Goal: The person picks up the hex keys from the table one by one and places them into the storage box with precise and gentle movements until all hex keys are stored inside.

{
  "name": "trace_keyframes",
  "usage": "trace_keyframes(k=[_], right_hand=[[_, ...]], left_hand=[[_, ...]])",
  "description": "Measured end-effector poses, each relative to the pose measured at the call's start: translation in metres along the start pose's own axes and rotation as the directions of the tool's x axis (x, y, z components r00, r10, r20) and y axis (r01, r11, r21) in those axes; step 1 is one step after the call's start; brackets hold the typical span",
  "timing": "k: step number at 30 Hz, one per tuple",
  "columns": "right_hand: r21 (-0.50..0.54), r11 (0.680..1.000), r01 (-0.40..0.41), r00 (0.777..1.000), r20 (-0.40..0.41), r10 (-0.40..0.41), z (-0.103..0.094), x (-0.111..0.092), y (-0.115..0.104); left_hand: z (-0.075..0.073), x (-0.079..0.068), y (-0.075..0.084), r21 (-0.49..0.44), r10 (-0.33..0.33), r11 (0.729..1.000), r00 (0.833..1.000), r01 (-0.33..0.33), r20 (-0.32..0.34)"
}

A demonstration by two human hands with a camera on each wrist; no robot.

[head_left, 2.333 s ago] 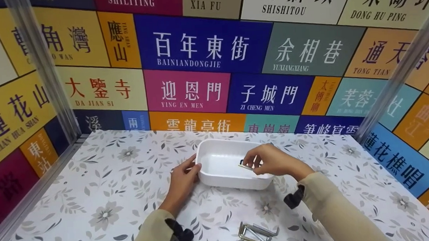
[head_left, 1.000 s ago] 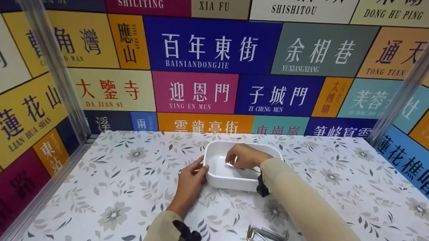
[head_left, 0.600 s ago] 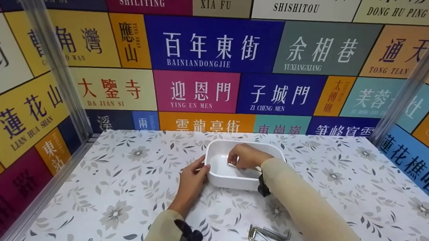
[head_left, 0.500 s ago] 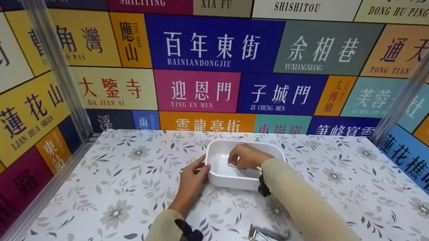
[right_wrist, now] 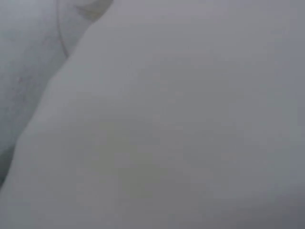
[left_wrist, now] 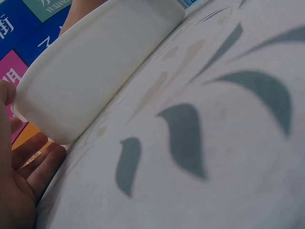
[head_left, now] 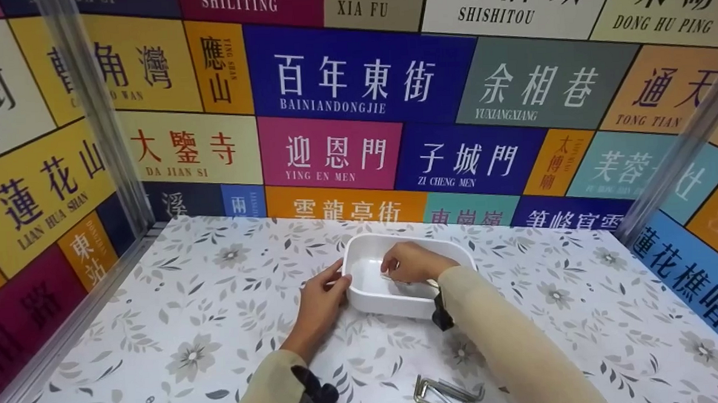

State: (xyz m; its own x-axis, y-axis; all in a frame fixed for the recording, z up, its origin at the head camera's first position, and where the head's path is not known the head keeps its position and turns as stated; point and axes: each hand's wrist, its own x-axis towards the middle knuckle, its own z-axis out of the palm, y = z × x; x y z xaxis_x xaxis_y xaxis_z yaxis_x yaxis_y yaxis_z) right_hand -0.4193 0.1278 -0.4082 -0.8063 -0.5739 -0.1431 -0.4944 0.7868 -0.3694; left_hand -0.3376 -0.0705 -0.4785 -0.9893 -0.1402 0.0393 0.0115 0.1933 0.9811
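Observation:
A white, rounded rectangular plastic tub [head_left: 394,304] stands on the table. My left hand [head_left: 320,303] rests against its left end, thumb and fingertips at the rim; in the left wrist view its loosely spread fingers [left_wrist: 44,160] lie by the tub's lower end. My right hand [head_left: 413,263] is down inside the tub, fingers curled, pinching a thin hex key whose pale tip [head_left: 386,277] shows under the fingertips; most of it is hidden by the hand. The tub's white wall [right_wrist: 181,105] fills the right wrist view, blurred.
Several silver and brass-coloured hex keys [head_left: 443,397] lie in a loose pile at the table's near edge, beside the right sleeve [head_left: 516,334]. A flower-patterned cloth [head_left: 194,317] covers the table. Walls with coloured signs [head_left: 353,74] and metal posts [head_left: 104,128] close off the back and sides.
From over the tub's right part, my right hand has moved left and down into it with the hex key, then stayed nearly still. My left hand keeps its place at the tub's end.

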Motion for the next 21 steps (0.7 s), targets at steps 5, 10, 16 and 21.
trace_keyframes(k=[5, 10, 16, 21], right_hand=[[0.014, 0.997, 0.08, 0.994, -0.075, -0.078, -0.015, -0.02, -0.005], [-0.021, 0.976, 0.215, 0.968, -0.13, -0.216, -0.031, -0.045, -0.012], [-0.05, 0.965, 0.258, 0.949, -0.171, -0.263, -0.041, -0.08, -0.021], [-0.058, 0.957, 0.285, 0.939, -0.185, -0.291, -0.039, -0.113, -0.025]], left_hand=[[0.002, 0.0, 0.002, -0.002, 0.017, 1.0, 1.0, -0.017, -0.002], [0.002, -0.001, 0.001, -0.001, 0.018, 1.0, 1.0, -0.018, -0.002], [0.001, -0.001, 0.001, -0.002, -0.017, 1.0, 1.0, 0.016, -0.014], [0.001, 0.0, 0.0, 0.006, -0.028, 1.0, 1.0, 0.028, -0.011]])
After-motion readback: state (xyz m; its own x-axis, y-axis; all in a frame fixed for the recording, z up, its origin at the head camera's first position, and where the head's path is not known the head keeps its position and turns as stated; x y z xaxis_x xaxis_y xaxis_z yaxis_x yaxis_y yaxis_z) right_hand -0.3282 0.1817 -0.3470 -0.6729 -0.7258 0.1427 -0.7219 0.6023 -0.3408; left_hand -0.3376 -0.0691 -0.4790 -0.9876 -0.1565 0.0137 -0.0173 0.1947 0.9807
